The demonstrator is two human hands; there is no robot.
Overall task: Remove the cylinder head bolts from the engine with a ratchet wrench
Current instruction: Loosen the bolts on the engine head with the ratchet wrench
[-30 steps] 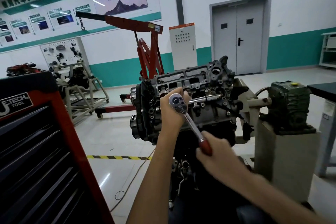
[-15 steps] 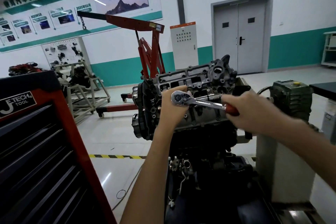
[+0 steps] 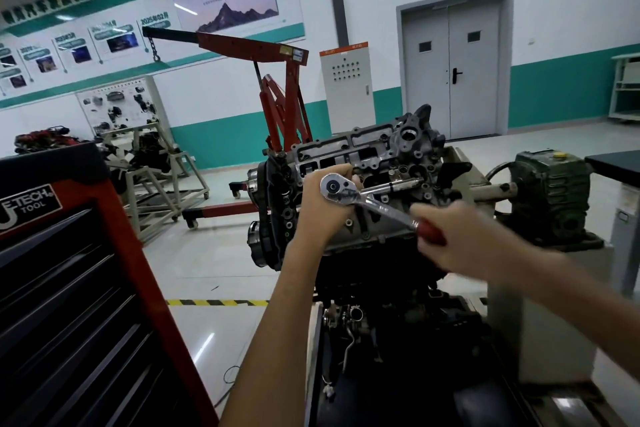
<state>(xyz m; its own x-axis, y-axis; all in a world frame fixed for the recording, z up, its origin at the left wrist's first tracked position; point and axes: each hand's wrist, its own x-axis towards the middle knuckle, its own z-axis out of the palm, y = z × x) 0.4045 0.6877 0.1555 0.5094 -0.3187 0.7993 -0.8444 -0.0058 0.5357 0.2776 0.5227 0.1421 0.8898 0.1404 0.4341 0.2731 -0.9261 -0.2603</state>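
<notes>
As I stood by the stand, there was one engine (image 3: 398,156) on it, tipped so that its cylinder head faced the person, and one ratchet wrench (image 3: 374,201) held against that face by two hands. The left hand (image 3: 320,210) was cupped behind the chrome wrench head, fingers curled over the top of it. The right hand (image 3: 457,243) was clenched round the red grip at the low end of the handle, which slanted down to the right. A single extension bar (image 3: 394,185) ran from the wrench head across into the cylinder head.

To the left, one red tool chest (image 3: 131,218) stood close, its corner near the left forearm, with bare floor between it and the engine. One yellow-and-black stripe (image 3: 214,302) crossed that floor, and a thin cable (image 3: 230,374) lay looped on it. To the right, one green gearbox (image 3: 550,191) sat just beside the engine. Behind stood one red hoist (image 3: 249,45), one grey cabinet (image 3: 346,87) and a door (image 3: 450,59) with two leaves.

The right hand was blurred, so I could not make out its fingers singly. The bolt at the bar's far end was hidden in the head, and I could not count the bolts. The chest was cut off at the left and bottom edges.
</notes>
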